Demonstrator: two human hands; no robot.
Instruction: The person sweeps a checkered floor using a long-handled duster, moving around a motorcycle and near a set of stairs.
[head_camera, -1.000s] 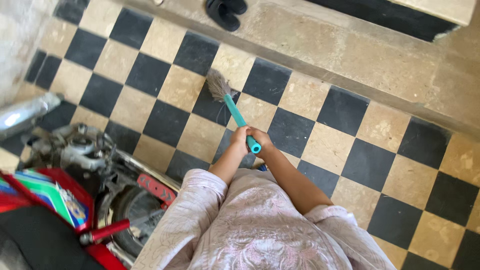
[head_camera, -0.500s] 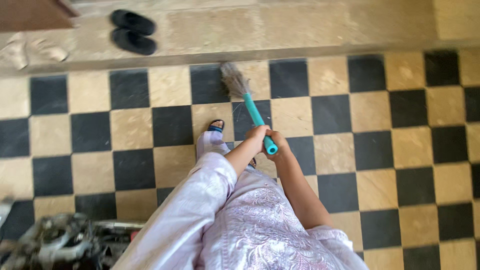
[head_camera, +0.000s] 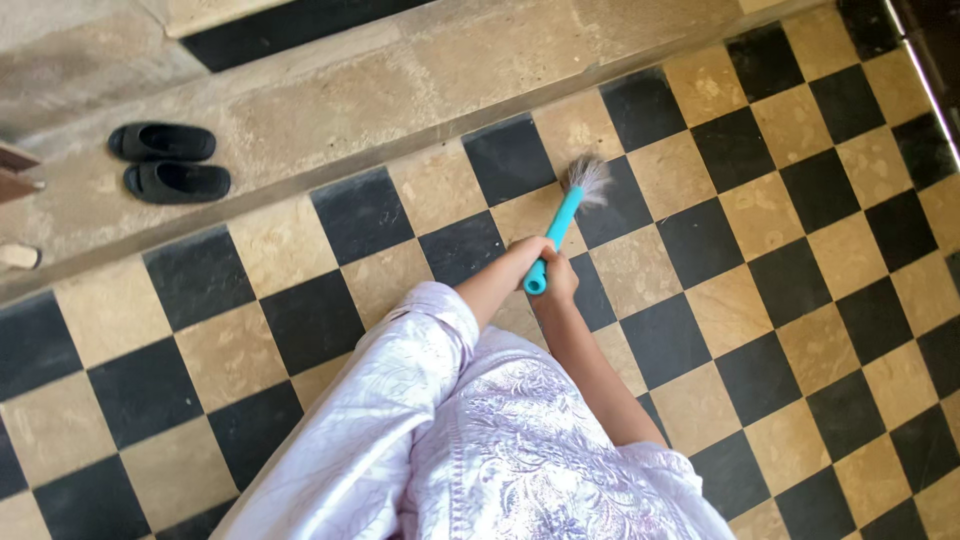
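I see both hands wrapped tight around the near end of a short broom (head_camera: 560, 228): the left hand (head_camera: 527, 252) is curled around the teal handle a little higher up, and the right hand (head_camera: 556, 284) is fisted just below it at the butt end. The broom slants up and to the right from my grip, its grey bristle head touching the black-and-tan checkered floor (head_camera: 800, 280), near the stone step (head_camera: 380, 100) where a pair of black sandals (head_camera: 165, 160) sits well apart to the left.
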